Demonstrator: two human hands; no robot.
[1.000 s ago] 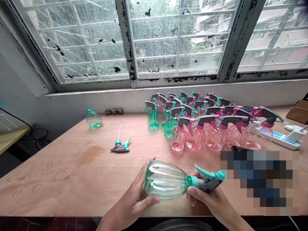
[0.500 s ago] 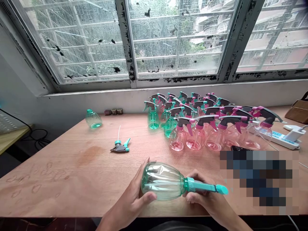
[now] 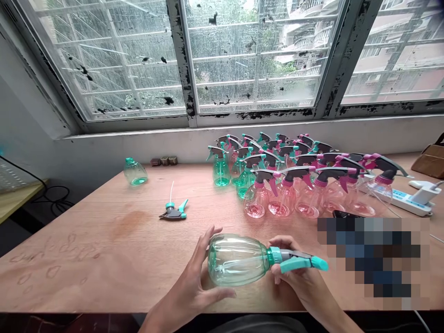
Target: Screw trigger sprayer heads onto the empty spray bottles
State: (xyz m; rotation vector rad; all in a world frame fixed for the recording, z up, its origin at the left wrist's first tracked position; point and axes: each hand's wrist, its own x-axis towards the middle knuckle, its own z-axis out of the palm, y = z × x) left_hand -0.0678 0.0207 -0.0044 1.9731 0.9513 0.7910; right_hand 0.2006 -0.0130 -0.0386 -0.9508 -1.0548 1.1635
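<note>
A clear green spray bottle (image 3: 239,260) lies sideways above the table's front edge, its base to the left. Its grey and teal spray head (image 3: 294,259) sits on the neck, with the trigger facing me. My right hand (image 3: 300,275) grips the bottle at the neck and spray head. Around the base, my left hand (image 3: 199,277) is spread, thumb and fingers apart; whether it touches the bottle I cannot tell. A loose spray head (image 3: 173,212) with a white tube lies farther back on the table. Beyond it stands a green bottle without a spray head (image 3: 135,172).
Pink spray bottles (image 3: 286,199) and green spray bottles (image 3: 221,169) crowd the back right of the wooden table (image 3: 104,259). A white power strip (image 3: 411,201) and a brown bag (image 3: 430,159) are at the right. Small dark blocks (image 3: 164,161) stand by the wall.
The bottle has rolled about its long axis, so the trigger now shows lower and the grey top is visible. My left hand has loosened, its thumb moving off the bottle.
</note>
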